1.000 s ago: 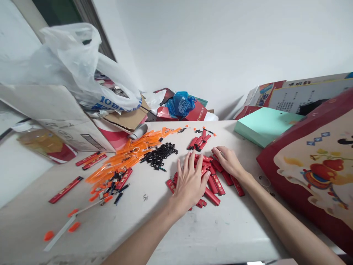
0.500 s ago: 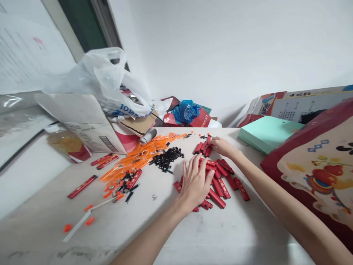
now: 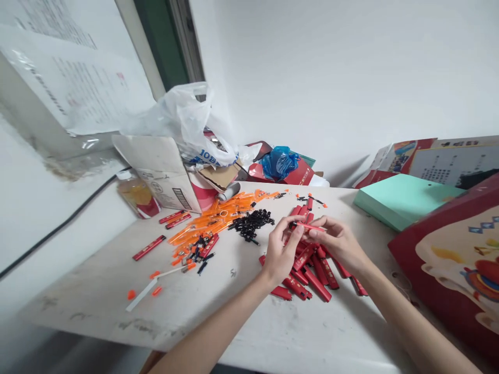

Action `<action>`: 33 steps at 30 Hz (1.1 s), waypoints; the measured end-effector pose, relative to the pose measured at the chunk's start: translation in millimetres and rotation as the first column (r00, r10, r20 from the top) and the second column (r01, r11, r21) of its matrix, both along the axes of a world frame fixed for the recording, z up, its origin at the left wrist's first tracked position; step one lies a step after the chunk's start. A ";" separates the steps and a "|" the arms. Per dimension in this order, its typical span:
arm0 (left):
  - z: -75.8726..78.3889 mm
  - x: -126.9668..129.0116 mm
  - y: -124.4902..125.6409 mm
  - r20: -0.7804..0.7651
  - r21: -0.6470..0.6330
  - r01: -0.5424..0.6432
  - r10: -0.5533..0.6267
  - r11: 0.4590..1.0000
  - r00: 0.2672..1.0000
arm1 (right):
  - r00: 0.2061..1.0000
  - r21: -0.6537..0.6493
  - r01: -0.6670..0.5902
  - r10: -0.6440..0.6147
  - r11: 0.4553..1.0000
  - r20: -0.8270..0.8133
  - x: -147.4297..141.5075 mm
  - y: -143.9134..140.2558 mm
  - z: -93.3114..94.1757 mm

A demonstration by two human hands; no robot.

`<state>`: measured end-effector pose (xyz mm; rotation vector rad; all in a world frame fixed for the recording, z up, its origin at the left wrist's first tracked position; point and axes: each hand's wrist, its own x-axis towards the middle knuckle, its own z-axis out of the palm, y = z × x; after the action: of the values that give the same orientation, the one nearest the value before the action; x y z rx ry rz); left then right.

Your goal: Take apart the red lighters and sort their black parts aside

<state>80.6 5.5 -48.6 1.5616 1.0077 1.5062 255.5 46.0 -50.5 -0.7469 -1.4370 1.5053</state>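
Over the pile of slim red casings, some with gold print, my two hands hold one red casing nearly level. My left hand is closed around its dark left end. The fingers of my right hand pinch its other end. Part of the pile lies hidden under both hands. Left of it sits a heap of small black parts. Beyond that heap spread long see-through orange pieces, with small orange, black and metal bits in front of them.
Three red casings lie apart at the left, one of them nearest the front. A white strip rests near small orange caps. A cardboard box, a bottle and bags stand behind. At the right are a mint-green box and a red printed bag.
My right hand has come back from the far end of the pile and my left hand has lifted off the casings. Both now meet on one red casing. The view has shifted left.
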 end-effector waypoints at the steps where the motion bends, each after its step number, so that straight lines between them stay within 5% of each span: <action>1: 0.7 0.3 0.3 0.036 -0.028 0.013 -0.012 1.000 0.999 | 0.999 -0.033 -0.034 0.034 0.999 -0.013 -5.1 -4.3 -4.5; 4: -1.6 -0.2 4.5 0.125 -0.139 0.032 -0.015 0.990 0.992 | 0.995 -0.010 -0.093 0.093 0.996 0.030 -13.8 -13.8 -14.4; 8: -1.5 -6.2 10.4 0.233 -0.199 0.193 -0.145 0.961 0.962 | 0.998 0.092 -0.006 0.001 0.996 0.058 -14.0 -23.5 -13.0; 11: 7.5 -12.2 9.5 0.214 -0.199 0.358 -0.315 0.912 0.924 | 0.997 0.120 0.035 -0.042 0.992 0.062 -12.6 -27.0 -7.0; 13: 13.7 -14.3 6.9 0.136 -0.180 0.349 -0.328 0.920 0.935 | 0.995 0.138 0.039 -0.051 0.990 0.087 -12.3 -27.3 -4.9; 17: 13.5 -11.8 3.7 -0.086 -0.077 0.164 -0.170 0.983 0.982 | 0.957 0.289 0.078 -0.154 0.954 0.248 -12.4 -25.8 -9.7; 22: -0.2 -8.4 7.6 -0.338 0.127 -0.095 0.133 0.987 0.932 | 0.838 0.610 0.109 -0.402 0.785 0.369 -11.9 -23.9 -23.0; 28: -4.8 -11.8 11.3 -0.539 0.280 -0.109 0.250 0.954 0.805 | 0.802 0.656 0.227 -0.520 0.720 0.294 -8.2 -21.2 -22.2; 33: -11.4 -13.1 13.3 -0.607 0.375 -0.072 0.303 0.924 0.735 | 0.828 0.683 0.129 -0.457 0.719 0.325 -6.8 -19.0 -17.5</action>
<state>67.5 18.8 -59.9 2.3999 1.3874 1.3104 248.8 27.0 -68.0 -0.8903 -1.9302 0.4952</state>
